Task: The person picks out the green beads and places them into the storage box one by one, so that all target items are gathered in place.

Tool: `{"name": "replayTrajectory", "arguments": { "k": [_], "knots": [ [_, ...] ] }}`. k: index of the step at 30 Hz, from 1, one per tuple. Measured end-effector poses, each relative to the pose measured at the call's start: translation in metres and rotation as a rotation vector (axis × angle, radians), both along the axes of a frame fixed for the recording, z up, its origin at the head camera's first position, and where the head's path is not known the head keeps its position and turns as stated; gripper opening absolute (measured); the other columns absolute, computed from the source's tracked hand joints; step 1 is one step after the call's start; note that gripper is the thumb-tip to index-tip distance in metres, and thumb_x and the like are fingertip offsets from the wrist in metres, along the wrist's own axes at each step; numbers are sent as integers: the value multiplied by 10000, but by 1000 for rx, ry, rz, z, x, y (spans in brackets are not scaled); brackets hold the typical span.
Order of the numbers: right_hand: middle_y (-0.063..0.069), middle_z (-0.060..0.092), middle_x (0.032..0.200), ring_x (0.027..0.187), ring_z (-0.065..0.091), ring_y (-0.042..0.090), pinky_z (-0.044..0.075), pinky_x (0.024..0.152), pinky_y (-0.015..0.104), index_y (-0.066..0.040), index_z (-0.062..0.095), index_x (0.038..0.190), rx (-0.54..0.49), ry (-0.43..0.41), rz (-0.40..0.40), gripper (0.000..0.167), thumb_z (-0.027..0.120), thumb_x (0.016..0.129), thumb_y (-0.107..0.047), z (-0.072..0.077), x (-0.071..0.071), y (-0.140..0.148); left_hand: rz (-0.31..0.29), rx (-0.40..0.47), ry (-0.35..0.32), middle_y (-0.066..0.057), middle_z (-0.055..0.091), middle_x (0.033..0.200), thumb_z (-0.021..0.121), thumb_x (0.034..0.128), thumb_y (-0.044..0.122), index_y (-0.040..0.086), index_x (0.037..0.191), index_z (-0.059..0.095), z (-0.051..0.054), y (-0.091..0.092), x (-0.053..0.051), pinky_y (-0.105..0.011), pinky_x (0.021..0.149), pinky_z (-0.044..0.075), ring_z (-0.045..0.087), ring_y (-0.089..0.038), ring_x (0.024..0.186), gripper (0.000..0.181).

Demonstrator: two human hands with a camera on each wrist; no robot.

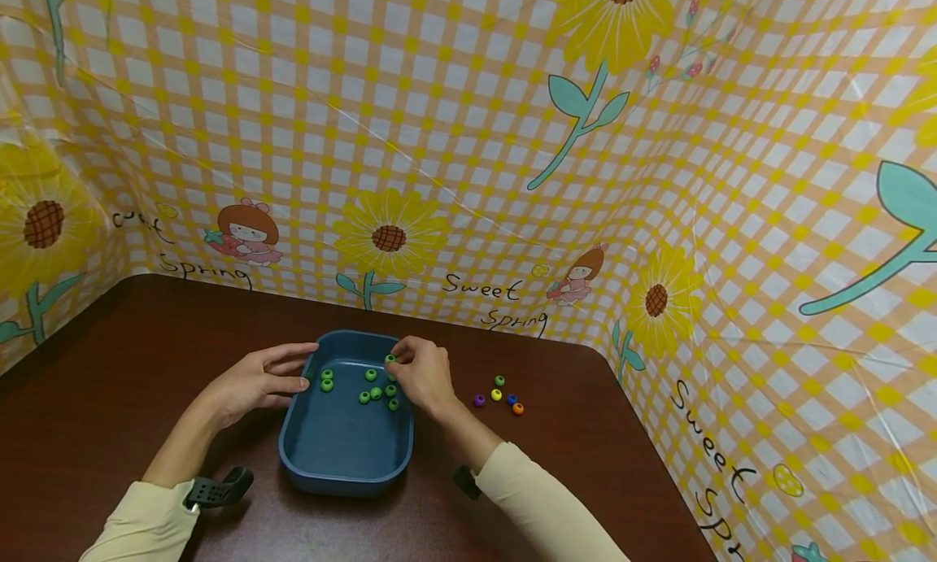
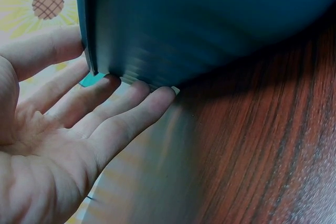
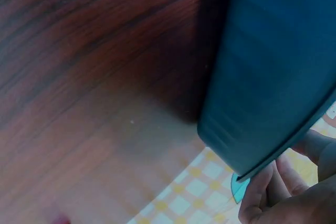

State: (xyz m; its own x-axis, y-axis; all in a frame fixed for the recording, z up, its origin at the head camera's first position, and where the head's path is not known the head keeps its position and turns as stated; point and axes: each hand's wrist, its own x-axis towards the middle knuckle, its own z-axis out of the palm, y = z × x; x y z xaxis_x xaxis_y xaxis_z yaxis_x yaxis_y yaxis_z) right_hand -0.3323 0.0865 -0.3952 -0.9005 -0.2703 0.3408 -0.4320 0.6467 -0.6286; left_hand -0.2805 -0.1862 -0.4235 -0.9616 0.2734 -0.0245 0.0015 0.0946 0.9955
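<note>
A blue rectangular tray (image 1: 344, 448) stands on the table with several green beads (image 1: 371, 375) inside, mostly toward its far half. My left hand (image 1: 252, 383) rests against the tray's left side with fingers extended. In the left wrist view, the thumb of the left hand (image 2: 68, 114) meets the rim and the fingertips touch the outer wall. Over the tray's far right part, my right hand (image 1: 424, 375) pinches a green bead (image 1: 390, 359) between thumb and fingers. From the right wrist, the right hand (image 3: 283, 192) shows at the rim, its bead hidden.
Right of the tray lie loose beads: green (image 1: 499, 381), yellow (image 1: 497, 395), purple (image 1: 479, 400), blue (image 1: 512, 400) and orange (image 1: 518, 409). A checkered sunflower cloth (image 1: 454, 245) rises behind and beside the dark wooden table (image 1: 586, 481).
</note>
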Motion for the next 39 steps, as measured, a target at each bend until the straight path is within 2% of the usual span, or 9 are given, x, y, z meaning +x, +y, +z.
{"name": "replayTrajectory", "arguments": {
  "k": [5,16,26,31,39],
  "knots": [
    [47,774,833,719,693,119,537,634,244,-75,760,929,15,-3,-5,86,784,868,-130,-3,0,-1,2,-1,0,-316,369,1565,667,974,103,32,1573,333,-1,0,0,-462,938,581,594,-430,1282,689],
    [46,780,873,841,717,189,546,712,290,-96,761,942,53,40,11,108,786,856,-156,-12,-2,-2,-4,-8,3,-314,367,1568,662,978,112,40,1575,331,1,0,0,-465,947,577,579,-437,1296,686],
    [87,777,908,906,719,267,544,738,318,-73,762,969,67,59,27,131,764,871,-161,-17,-2,-1,-4,-4,-4,-317,357,1571,665,977,112,31,1574,328,0,0,1,-464,945,578,583,-432,1293,691],
    [82,777,914,958,676,251,511,783,338,-83,762,965,72,72,14,125,768,869,-162,-18,-1,-2,-2,3,-6,-316,360,1570,666,975,107,32,1573,331,0,-1,1,-467,945,577,584,-434,1292,690],
    [58,779,917,873,569,182,444,705,270,-98,767,967,94,79,-17,128,778,865,-175,-20,0,-4,-8,6,-5,-314,359,1571,662,978,107,35,1575,327,-1,-2,-1,-461,941,580,590,-428,1287,688]
  ]
}}
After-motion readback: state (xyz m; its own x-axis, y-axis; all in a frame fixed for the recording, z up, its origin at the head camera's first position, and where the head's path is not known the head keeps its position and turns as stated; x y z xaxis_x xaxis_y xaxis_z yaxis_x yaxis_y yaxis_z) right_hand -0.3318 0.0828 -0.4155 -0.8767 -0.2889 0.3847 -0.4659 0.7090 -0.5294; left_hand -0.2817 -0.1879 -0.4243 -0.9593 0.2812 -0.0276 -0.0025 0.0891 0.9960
